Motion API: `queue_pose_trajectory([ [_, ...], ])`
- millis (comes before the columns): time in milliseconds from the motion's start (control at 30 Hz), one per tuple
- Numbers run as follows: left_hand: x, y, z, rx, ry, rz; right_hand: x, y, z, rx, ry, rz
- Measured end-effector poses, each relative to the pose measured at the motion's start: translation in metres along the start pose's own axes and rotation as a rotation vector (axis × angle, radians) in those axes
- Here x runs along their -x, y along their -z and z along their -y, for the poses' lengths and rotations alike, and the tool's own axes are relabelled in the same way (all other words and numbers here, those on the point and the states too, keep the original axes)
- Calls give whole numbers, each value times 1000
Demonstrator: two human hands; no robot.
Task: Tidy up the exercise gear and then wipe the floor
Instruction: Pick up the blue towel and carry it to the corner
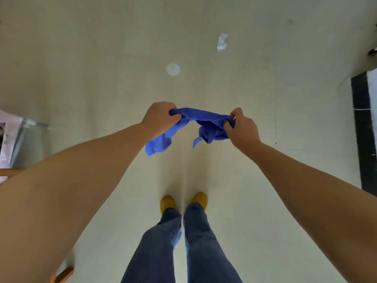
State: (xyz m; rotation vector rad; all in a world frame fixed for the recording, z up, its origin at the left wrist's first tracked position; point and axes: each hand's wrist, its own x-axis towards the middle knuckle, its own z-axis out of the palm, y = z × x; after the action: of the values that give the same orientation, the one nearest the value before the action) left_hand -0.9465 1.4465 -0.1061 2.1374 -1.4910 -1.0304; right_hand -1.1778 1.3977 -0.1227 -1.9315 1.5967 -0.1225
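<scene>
While gripped at both ends, cloth (206,123) blue, seemingly crumpled.

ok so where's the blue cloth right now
In the head view's centre, the blue cloth hangs stretched between the left hand and right hand, held above the floor ahead of the feet.

- Cloth (206,123): solid royal blue.
- Floor (102,58) under cloth: pale cream.
- Shoes (167,202) below cloth: mustard yellow.
- Jeans (195,246): faded blue denim.

Both hands, left hand (158,117), right hand (242,127), gripping blue cloth (204,123) above floor (102,58)
</scene>
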Motion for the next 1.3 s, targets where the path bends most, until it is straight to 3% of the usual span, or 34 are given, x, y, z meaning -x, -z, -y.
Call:
queue_pose_trajectory([
  [200,29,62,-75,54,-131,-31,41,85,39,54,106,-36],
  [367,28,85,-127,-80,-334,-27,80,129,48,-15,-4,-188],
  [567,39,64,-169,-205,-624,147,168,152,41,-260,-258,-456],
  [767,107,5,-208,-366,-876,464,311,124,34,-392,-494,-597],
  [933,223,-71,-239,-538,-1094,801,454,86,25,-420,-743,-795],
  [1133,420,-156,-243,-760,-1314,1129,636,37,26,-454,-992,-994],
  [1200,490,-180,-233,-780,-1410,1178,705,15,29,-441,-1078,-1054],
  [1300,596,-211,-216,-650,-1584,1124,814,-32,38,-424,-1210,-1050],
])
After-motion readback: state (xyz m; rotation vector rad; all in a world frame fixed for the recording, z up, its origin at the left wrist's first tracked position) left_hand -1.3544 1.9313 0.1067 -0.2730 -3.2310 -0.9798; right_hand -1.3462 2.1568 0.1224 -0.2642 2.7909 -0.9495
